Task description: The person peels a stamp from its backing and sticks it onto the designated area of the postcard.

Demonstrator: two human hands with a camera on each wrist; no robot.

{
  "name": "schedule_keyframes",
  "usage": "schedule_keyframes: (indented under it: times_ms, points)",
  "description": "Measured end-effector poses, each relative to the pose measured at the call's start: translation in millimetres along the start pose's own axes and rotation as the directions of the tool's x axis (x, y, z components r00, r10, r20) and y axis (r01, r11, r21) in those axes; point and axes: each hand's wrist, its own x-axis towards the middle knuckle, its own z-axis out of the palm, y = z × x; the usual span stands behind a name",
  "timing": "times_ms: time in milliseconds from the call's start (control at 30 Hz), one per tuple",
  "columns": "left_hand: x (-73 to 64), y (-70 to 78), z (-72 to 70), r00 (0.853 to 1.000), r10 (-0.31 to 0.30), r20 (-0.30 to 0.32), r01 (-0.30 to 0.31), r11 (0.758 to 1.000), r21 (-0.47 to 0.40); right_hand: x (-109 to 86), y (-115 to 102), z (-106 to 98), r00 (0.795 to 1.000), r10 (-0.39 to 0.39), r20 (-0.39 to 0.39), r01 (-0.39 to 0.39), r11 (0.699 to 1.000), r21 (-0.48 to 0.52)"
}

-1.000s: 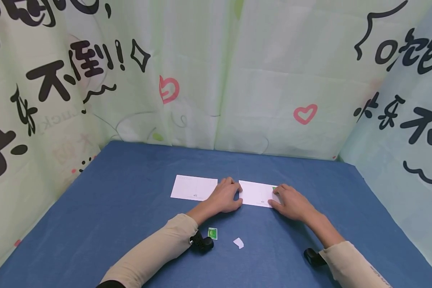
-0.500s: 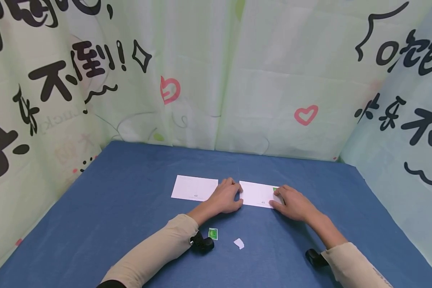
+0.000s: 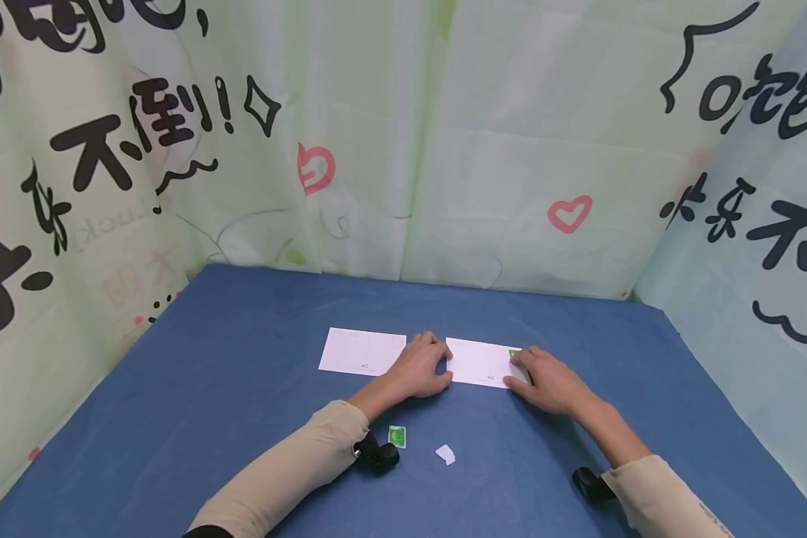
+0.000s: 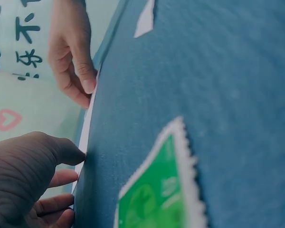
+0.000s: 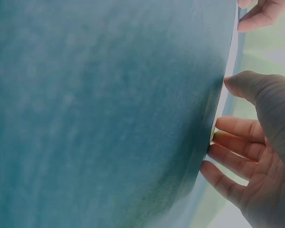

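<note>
In the head view, a white envelope (image 3: 474,359) lies flat between both hands, with a green stamp (image 3: 513,353) at its upper right corner, partly covered by fingers. My left hand (image 3: 421,365) rests at its left edge, thumb low and fingers high. At the right end, my right hand (image 3: 548,379) has its fingertips at the stamp and its thumb on the lower edge. Both wrist views show the fingertips down along the envelope's thin edge, fingers lightly bent. A second white envelope (image 3: 359,351) lies left of my left hand, its right edge partly hidden.
A loose green stamp (image 3: 397,436) lies near the left wrist camera (image 3: 379,454). A small white paper scrap (image 3: 446,454) is right of it. Blue cloth covers the table (image 3: 242,388), and printed curtains (image 3: 484,149) stand around its back and sides.
</note>
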Motion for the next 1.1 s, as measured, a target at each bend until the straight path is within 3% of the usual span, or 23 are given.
schedule_keyframes:
  times_ms: [400,733,1100]
  points:
    - [-8.8,-3.5,-6.4,1.000,-0.017,-0.014,0.016,0.995,-0.096,-5.5,3,1,0.999,-0.012,-0.035,0.013,0.999,0.035]
    - [-17.6,-2.4,-16.3,0.996,0.017,-0.093,-0.028,0.993,-0.116,-15.3,3,-2,0.998,-0.012,-0.054,0.014,0.999,0.036]
    - [-29.6,-7.3,-24.8,0.990,0.038,-0.132,-0.057,0.987,-0.148,-24.1,-1,-1,0.999,-0.019,-0.042,0.021,0.999,0.044]
